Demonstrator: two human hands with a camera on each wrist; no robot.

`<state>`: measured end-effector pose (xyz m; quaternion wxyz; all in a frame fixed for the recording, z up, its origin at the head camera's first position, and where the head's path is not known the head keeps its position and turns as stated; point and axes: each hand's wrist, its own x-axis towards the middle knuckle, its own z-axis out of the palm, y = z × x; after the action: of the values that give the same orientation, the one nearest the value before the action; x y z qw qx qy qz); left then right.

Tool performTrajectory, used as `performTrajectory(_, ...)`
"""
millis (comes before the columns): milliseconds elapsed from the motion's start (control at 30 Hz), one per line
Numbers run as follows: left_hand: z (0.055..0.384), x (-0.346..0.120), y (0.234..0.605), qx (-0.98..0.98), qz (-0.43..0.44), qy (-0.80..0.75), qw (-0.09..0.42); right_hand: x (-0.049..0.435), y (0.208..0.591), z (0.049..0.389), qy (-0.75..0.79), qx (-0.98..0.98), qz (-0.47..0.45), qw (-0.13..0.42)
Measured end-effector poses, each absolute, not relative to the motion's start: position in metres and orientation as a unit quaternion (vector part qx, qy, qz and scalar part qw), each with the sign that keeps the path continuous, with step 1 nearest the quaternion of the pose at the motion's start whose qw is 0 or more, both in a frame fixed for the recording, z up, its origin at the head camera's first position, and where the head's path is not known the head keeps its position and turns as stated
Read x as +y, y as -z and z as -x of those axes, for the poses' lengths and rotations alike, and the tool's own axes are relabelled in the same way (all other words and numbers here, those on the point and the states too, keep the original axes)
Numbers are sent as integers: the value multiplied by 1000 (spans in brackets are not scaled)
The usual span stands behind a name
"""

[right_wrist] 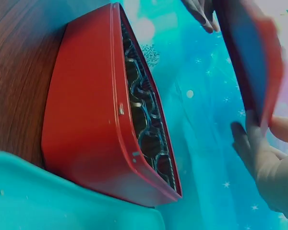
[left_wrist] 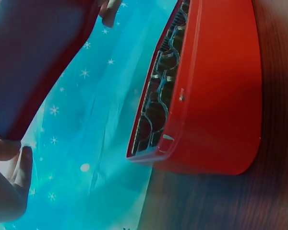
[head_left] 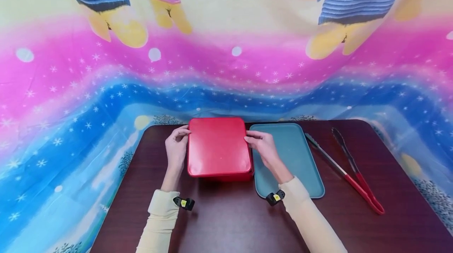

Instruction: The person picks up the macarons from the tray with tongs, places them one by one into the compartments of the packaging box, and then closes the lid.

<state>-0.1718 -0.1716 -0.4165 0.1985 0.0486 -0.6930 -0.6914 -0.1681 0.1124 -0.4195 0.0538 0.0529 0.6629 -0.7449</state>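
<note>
A square red lid point(head_left: 217, 146) hangs above a red tin box point(left_wrist: 221, 100), apart from it. My left hand point(head_left: 177, 146) pinches the lid's left edge between thumb and fingers. On the opposite edge my right hand point(head_left: 264, 148) grips it the same way; the right wrist view shows that hand point(right_wrist: 269, 163) at the lid's rim. Below, the uncovered tin holds a clear plastic insert point(right_wrist: 146, 115) with wavy-walled, dark compartments. What lies inside those compartments is too dark to tell. From the head view the lid covers nearly all of the box.
A blue-green tray point(head_left: 286, 158) lies right beside the box on the dark wooden table point(head_left: 219, 217). Farther right are red-handled tongs point(head_left: 357, 180), spread apart. A printed cloth point(head_left: 226, 68) hangs behind the table.
</note>
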Motion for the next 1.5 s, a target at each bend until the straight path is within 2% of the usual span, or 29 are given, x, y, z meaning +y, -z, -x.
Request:
performTrajectory(133,170,-166,415,-682,-61,711,161,114,416,165,731,679,-58,29)
performTrajectory(333,165,-162,417,-688,-52,721,66,117,414,163,709,700,-73,-32)
performTrajectory(433,165,-160,420,-694,-63,716,45,119,414,163,667,741,-57,-42)
performTrajectory(667,172,-154,430,-736,-105,666,63,123,418,161,615,788,-25,-19)
performTrajectory(867,176,-150,442,-797,-97,592,77,119,427,160,574,817,-25,-52)
performTrajectory(1133,176,-145,452,-855,-56,513,42,110,443,153,518,851,-17,-83)
performTrajectory(1500,178,-141,460,-885,-32,463,42,101,458,144,508,860,-20,-44)
